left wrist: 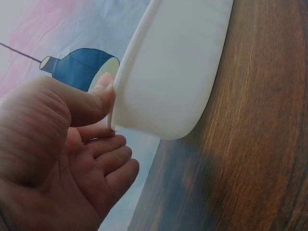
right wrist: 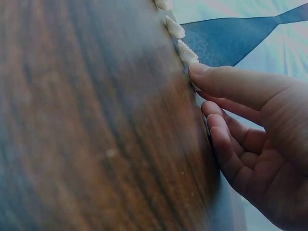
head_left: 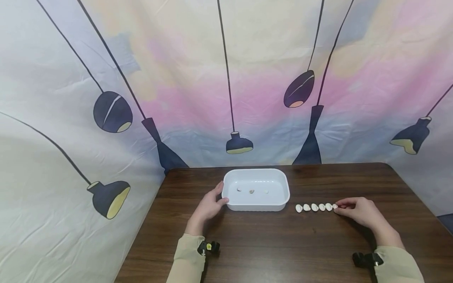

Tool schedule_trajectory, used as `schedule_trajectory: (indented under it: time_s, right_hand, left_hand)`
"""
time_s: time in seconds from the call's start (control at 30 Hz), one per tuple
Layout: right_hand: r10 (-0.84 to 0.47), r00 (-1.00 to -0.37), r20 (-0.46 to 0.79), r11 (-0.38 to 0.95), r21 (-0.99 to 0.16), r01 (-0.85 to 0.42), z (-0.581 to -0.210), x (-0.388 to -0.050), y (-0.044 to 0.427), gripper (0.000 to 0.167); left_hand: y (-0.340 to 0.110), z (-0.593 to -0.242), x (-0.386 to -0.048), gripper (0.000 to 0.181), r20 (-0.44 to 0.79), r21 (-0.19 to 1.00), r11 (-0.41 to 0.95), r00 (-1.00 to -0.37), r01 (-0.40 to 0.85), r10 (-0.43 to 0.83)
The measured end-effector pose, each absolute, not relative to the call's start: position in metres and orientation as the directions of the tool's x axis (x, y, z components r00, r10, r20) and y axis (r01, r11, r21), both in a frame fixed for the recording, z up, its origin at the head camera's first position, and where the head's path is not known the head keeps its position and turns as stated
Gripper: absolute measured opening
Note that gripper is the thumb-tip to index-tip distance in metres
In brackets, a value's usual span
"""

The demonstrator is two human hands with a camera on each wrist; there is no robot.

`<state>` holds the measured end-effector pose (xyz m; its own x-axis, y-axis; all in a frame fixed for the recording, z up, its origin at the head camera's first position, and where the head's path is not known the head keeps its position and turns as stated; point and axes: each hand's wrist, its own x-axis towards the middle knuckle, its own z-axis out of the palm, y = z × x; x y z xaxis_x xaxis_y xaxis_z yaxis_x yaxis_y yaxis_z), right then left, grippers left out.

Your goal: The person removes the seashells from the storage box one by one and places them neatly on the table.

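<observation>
Left hand [head_left: 210, 202] has the rim of a glossy white, rounded-rectangular tray [head_left: 255, 207] at its left end, thumb on one side, index finger on the other; remaining fingers curl loosely below the rim in the left wrist view. Right hand [head_left: 361, 212] pinches a small white shell [head_left: 335, 206] between thumb and fingertips, at the right end of a row. Thumb hides most of it in the right wrist view.

Five more white ribbed shells [head_left: 314, 207] run left from there in a near-straight line, the leftmost just beside the tray's near right corner, not touching. Three small pale pieces [head_left: 251, 191] sit spaced apart on the tray floor; too small to identify. Raised tray wall stands between them and the row.

Dark brown wood-grain surface [head_left: 283, 243] under everything. Far edge meets a pastel fabric backdrop [head_left: 198, 90] printed with dark pendant lamps, close behind the tray. Far right corner is rounded; left edge slants down past the left forearm. Wood runs toward the viewer between the two forearms, and right of the right hand.

Black wrist mounts [head_left: 368, 260] on both beige sleeves [head_left: 398, 263]. Left one carries a yellow patch [head_left: 209, 246]; any marking too small to read.
</observation>
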<state>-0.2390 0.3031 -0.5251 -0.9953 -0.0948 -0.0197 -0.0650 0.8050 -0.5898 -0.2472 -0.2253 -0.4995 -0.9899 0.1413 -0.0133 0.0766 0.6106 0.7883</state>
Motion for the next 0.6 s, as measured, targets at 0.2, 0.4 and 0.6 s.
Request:
schedule_trajectory:
  time_s: [0.2,0.4,0.6]
  right_hand:
    - [-0.096,-0.995,-0.022,0.804,-0.590,-0.065,-0.5223,-0.2412,0.3034,0.042]
    - [-0.100,-0.995,-0.029,0.808,-0.586,-0.064,-0.5225,-0.2421,0.3045,0.043]
    - [-0.126,-0.992,-0.030,0.788,-0.610,-0.082,-0.5188,-0.2403,0.3117,0.049]
  left_hand:
    - [-0.2250,-0.4974,-0.2475,0.068,-0.008,0.787,0.613,-0.991,0.078,0.135]
    - [-0.2257,-0.4969,-0.2469,0.069,-0.019,0.788,0.612,-0.991,0.069,0.136]
    - [-0.2245,-0.4980,-0.2470,0.069,-0.023,0.793,0.605,-0.990,0.066,0.137]
